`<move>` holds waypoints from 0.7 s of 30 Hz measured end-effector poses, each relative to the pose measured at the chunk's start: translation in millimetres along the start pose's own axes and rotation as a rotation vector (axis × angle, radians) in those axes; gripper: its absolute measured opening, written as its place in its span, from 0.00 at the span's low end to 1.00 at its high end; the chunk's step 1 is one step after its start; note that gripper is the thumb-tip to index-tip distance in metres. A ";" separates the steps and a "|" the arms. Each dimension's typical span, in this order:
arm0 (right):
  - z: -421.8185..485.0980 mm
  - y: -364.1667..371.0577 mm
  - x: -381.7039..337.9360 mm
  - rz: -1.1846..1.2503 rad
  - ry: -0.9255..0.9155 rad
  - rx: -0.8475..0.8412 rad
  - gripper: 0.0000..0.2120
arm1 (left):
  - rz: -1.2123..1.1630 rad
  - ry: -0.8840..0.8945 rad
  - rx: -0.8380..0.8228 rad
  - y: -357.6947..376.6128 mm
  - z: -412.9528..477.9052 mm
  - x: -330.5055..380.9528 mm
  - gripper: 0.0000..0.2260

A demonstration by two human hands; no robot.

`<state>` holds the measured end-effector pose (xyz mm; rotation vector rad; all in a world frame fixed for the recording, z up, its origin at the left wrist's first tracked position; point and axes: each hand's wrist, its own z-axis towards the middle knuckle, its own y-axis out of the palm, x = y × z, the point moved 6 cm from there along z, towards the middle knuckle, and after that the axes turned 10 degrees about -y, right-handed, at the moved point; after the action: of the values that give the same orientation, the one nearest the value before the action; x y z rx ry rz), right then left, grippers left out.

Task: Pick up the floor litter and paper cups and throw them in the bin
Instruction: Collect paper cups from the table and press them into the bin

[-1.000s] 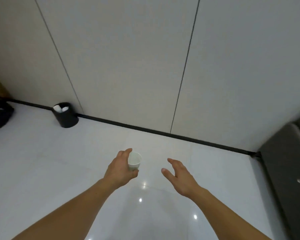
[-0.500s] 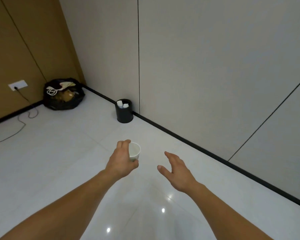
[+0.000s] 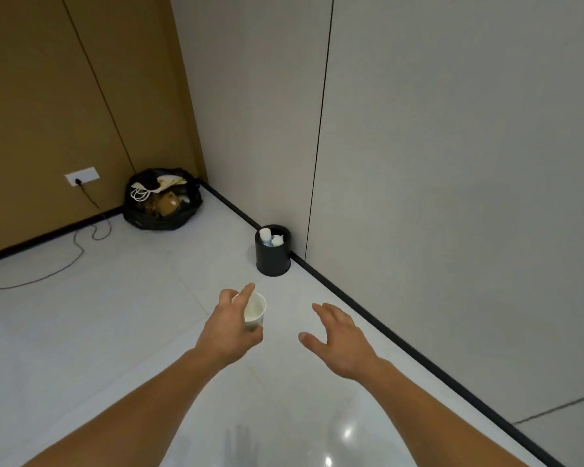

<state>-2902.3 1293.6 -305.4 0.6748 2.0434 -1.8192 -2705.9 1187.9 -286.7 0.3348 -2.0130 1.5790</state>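
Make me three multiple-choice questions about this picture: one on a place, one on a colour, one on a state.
1. Where does the bin stand? A mid-floor; B against the grey wall; C beside the socket.
2. What colour is the rubbish bag? A blue; B white; C black.
3. How is the right hand? A gripping a cup; B open, empty; C a fist.
Answers: B, it sits at the wall's foot; C, its plastic is black; B, its fingers are spread, and the left hand holds the cup.
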 end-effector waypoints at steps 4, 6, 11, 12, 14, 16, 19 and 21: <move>71.0 -14.2 6.0 0.002 -0.035 -0.049 0.35 | -0.011 -0.072 0.004 -5.8 53.2 -7.4 0.37; 107.0 -15.7 6.9 -0.001 -0.059 -0.080 0.36 | -0.019 -0.078 0.014 -8.9 85.0 -11.4 0.37; 211.8 -16.1 14.5 -0.033 -0.048 -0.123 0.36 | -0.039 -0.101 0.017 -18.1 195.7 -26.5 0.37; 234.7 -17.9 16.8 -0.041 -0.038 -0.122 0.36 | -0.052 -0.097 0.017 -19.1 222.0 -27.8 0.37; 277.0 -23.0 22.5 -0.041 -0.001 -0.109 0.36 | -0.067 -0.071 0.005 -21.1 274.2 -26.7 0.37; 312.5 -28.8 27.9 -0.053 0.045 -0.122 0.36 | -0.083 -0.050 -0.031 -22.6 320.0 -24.2 0.36; 364.8 -38.5 34.0 -0.027 0.100 -0.103 0.35 | -0.076 0.002 -0.064 -27.1 386.6 -17.9 0.36; 387.9 -42.3 36.9 -0.011 0.123 -0.095 0.35 | -0.055 0.006 -0.079 -30.4 419.3 -14.7 0.36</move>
<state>-2983.5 911.9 -342.4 0.7676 2.2003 -1.7124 -2791.0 778.8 -335.2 0.3522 -2.0378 1.4617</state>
